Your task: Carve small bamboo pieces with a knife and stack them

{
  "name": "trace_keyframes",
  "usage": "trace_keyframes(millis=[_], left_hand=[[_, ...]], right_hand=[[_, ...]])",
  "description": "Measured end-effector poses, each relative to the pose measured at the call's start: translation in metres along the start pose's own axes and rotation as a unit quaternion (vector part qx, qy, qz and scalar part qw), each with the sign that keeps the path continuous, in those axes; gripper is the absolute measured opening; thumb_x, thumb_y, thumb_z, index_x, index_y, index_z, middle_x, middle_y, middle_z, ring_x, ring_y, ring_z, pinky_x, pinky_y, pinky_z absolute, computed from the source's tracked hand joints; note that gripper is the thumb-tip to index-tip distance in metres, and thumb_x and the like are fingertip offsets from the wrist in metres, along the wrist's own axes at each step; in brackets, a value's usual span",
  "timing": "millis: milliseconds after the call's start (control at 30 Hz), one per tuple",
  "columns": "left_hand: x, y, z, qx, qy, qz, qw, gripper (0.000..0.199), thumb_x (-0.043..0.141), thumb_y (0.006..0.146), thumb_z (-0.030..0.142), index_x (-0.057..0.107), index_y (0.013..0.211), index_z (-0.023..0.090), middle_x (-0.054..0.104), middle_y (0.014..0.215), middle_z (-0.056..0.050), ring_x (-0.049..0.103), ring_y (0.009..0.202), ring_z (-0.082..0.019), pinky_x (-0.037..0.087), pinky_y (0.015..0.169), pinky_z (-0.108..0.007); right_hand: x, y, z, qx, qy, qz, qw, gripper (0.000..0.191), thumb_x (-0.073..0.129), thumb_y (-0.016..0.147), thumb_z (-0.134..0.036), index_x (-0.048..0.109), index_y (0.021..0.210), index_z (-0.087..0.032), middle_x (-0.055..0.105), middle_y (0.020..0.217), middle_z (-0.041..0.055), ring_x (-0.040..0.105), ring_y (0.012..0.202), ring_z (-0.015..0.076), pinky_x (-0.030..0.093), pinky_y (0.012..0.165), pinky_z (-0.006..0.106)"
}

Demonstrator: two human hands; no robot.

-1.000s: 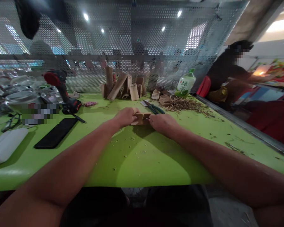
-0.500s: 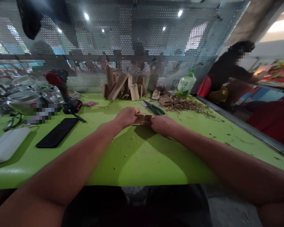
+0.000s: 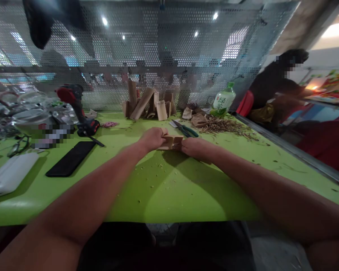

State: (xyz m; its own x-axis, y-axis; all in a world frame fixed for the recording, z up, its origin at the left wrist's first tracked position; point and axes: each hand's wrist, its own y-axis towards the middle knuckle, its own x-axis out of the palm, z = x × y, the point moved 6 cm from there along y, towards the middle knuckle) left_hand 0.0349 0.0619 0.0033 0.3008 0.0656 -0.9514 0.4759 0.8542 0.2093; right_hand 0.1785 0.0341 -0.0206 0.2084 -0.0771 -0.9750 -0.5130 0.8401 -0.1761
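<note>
Tan wooden piece (image 3: 171, 143) is clamped between both hands over the green tabletop (image 3: 147, 203), gripped at one end by the left hand (image 3: 153, 138) and at the other by the right hand (image 3: 196, 147). Left fingers (image 3: 164, 131) are curled together over its edge; right fingers (image 3: 184, 143) are pressed together against it. Green-handled pliers (image 3: 185, 130) are seen just beyond, beside a heap of shavings (image 3: 226, 126).

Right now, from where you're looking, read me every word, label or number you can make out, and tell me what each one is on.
"绿茶" on the label of the plastic drink bottle.
Cordless drill: any markings are too small to read.
Colourful printed sheet at far right: too blurred to read.
</note>
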Motion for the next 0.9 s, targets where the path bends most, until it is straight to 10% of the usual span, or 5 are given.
trace_keyframes(millis=[433,700,900], left_hand=[[0.009,0.003,0.011,-0.015,-0.04,0.045,0.998,0.018,0.06,0.08,0.018,0.071,0.095,0.017,0.069,0.079,-0.005,0.062,0.076,-0.019,0.045,0.071,-0.029],[-0.052,-0.013,-0.061,-0.174,-0.158,0.205,0.95,0.021,0.062,0.086,0.025,0.064,0.099,0.008,0.068,0.095,-0.01,0.059,0.078,-0.015,0.047,0.066,-0.026],[-0.017,-0.003,-0.024,-0.079,-0.173,0.103,0.976,0.016,0.065,0.079,0.022,0.068,0.091,0.013,0.07,0.087,-0.006,0.061,0.076,-0.016,0.048,0.067,-0.026]], right_hand=[[0.009,-0.002,0.005,-0.085,-0.097,-0.003,0.992,0.025,0.049,0.088,-0.009,0.073,0.094,-0.009,0.072,0.094,0.0151,0.062,0.077,0.0192,0.042,0.066,0.029],[-0.001,-0.035,0.004,0.034,0.083,-0.004,0.996,0.048,0.035,0.1,-0.045,0.073,0.099,-0.016,0.073,0.1,0.0119,0.067,0.083,0.0209,0.046,0.069,0.029],[-0.004,-0.025,0.002,0.069,0.101,0.027,0.992,0.047,0.034,0.1,-0.046,0.071,0.1,-0.016,0.072,0.1,0.0125,0.066,0.085,0.0211,0.047,0.071,0.029]])
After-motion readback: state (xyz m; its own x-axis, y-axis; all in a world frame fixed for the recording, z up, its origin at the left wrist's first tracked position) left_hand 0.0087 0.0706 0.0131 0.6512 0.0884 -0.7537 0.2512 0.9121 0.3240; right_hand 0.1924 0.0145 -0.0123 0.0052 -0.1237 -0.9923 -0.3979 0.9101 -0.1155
